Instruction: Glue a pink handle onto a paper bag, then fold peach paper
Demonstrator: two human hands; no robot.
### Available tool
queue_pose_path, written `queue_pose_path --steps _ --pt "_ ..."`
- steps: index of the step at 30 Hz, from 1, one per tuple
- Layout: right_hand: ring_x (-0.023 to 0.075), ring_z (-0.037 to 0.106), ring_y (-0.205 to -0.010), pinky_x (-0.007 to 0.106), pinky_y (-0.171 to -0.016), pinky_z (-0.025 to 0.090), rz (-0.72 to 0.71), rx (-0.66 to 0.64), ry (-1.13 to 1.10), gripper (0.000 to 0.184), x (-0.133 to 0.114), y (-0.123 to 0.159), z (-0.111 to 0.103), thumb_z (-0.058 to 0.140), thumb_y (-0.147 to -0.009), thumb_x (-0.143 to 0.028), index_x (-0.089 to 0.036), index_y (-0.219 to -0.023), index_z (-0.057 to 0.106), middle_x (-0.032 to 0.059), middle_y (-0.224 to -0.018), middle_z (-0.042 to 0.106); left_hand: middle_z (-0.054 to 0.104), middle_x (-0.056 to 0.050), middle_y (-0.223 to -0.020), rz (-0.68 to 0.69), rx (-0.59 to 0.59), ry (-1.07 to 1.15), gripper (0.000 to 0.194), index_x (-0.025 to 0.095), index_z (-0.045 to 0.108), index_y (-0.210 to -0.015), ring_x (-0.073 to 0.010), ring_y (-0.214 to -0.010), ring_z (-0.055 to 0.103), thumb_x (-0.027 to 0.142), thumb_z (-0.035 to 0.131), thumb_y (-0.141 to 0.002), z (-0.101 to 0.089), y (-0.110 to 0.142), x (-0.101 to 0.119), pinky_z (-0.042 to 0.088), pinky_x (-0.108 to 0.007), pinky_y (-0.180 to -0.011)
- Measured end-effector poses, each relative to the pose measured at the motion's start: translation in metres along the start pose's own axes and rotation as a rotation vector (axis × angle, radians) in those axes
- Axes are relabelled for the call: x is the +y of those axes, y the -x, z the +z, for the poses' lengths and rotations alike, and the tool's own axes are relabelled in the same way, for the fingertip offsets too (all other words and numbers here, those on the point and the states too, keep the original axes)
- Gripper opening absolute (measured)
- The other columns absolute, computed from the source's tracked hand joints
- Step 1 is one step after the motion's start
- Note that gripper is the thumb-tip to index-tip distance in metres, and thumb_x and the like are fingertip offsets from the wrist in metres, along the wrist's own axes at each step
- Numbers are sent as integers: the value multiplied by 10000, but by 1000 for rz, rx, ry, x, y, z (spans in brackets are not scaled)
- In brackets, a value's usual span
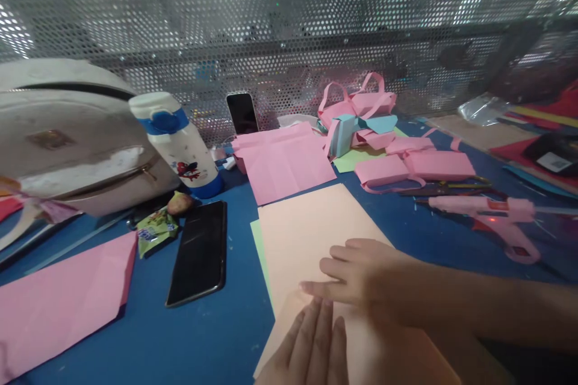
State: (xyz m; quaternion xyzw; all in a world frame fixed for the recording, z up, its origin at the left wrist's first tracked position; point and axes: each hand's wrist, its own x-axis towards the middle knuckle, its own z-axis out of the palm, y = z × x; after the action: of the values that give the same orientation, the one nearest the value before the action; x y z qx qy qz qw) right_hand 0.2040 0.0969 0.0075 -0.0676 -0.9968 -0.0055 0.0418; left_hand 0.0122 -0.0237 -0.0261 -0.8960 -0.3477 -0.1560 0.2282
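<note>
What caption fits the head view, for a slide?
Left hand and right hand on peach paper, pink glue gun lying to the right.

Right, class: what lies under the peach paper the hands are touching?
Light green paper peeks out along the left edge of the peach paper; anything else beneath is covered from view.

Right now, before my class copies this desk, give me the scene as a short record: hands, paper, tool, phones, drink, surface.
Left hand: fingers extended on the peach paper
Right hand: spread on the same paper, close to the left
Underneath: green sheet, edge showing at left
Tool: pink glue gun, lying at right, small light glowing
Phones: flat phone beside a green packet; upright phone behind
Drink: white-and-blue bottle, standing
Surface: blue table
</note>
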Motion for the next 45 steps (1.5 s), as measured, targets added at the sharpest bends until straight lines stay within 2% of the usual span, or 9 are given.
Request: queue_pose_path --steps 10,19,25,32,35,38,40,42,45 --pt "208 470 -833 336 -624 313 -76 6 -30 405 -2 -29 -1 530 -924 -182 -227 -1326 502 43 -949 579 729 -103 -1100 70 -32 -35 342 49 604 -1178 -245 -991 706 61 411 -897 -4 3 0 596 -299 -828" --pt "201 472 -783 325 -631 290 50 -51 51 556 2 5 -8 632 -825 -141 -232 -1351 477 43 -884 579 661 -217 -1201 76 -52 1 372 2 555 -1230 -318 -1147 623 57 459 -875 -1 4 -1 560 -372 -905" --pt "187 485 -735 317 -600 294 135 -26 103 361 0 26 -14 594 -891 -173 -209 -1250 577 43 -831 614 671 -207 -1186 93 -56 49 360 4 571 -1204 -296 -1101 655 53 441 -873 -7 -2 -7 567 -349 -879" --pt "207 530 -818 319 -643 341 175 -56 35 469 0 33 -15 612 -848 -136 -217 -1306 543 50 -928 630 688 -206 -1153 98 -43 86 344 14 601 -1156 -292 -1086 664 65 397 -883 -14 -9 -14 595 -342 -847" --pt "187 563 -843 303 -675 362 309 4 -137 401 -7 46 -27 515 -909 -155 -249 -1298 541 39 -969 625 688 -189 -1167 90 -53 169 321 29 611 -1134 -276 -1068 675 68 402 -895 -17 -14 -19 605 -347 -838" --pt "151 573 -762 277 -648 362 602 133 -328 230 -28 68 -42 387 -993 -235 -207 -1058 606 23 -893 635 700 -170 -1125 81 -39 252 291 50 615 -1122 -269 -1015 685 55 429 -899 -19 -21 -24 607 -385 -834" --pt "139 493 -589 273 -535 285 749 157 -339 299 -47 83 -45 468 -965 -438 -194 -804 528 -13 -699 570 700 -161 -1074 67 -47 290 281 57 616 -1118 -262 -974 682 53 438 -900 -20 -24 -27 600 -411 -847" --pt "149 482 -578 271 -517 240 785 126 -292 376 -66 94 -42 633 -831 -538 -204 -762 477 -16 -694 562 680 -165 -1093 48 -94 301 296 59 608 -1144 -271 -1011 661 67 431 -906 -19 -27 -29 590 -424 -874" --pt "145 521 -610 265 -553 270 794 76 -327 240 -82 103 -31 705 -763 -303 -215 -779 482 -42 -713 572 616 -175 -1256 73 -144 254 342 75 580 -1223 -301 -1185 579 102 420 -921 -19 -28 -32 573 -416 -917"
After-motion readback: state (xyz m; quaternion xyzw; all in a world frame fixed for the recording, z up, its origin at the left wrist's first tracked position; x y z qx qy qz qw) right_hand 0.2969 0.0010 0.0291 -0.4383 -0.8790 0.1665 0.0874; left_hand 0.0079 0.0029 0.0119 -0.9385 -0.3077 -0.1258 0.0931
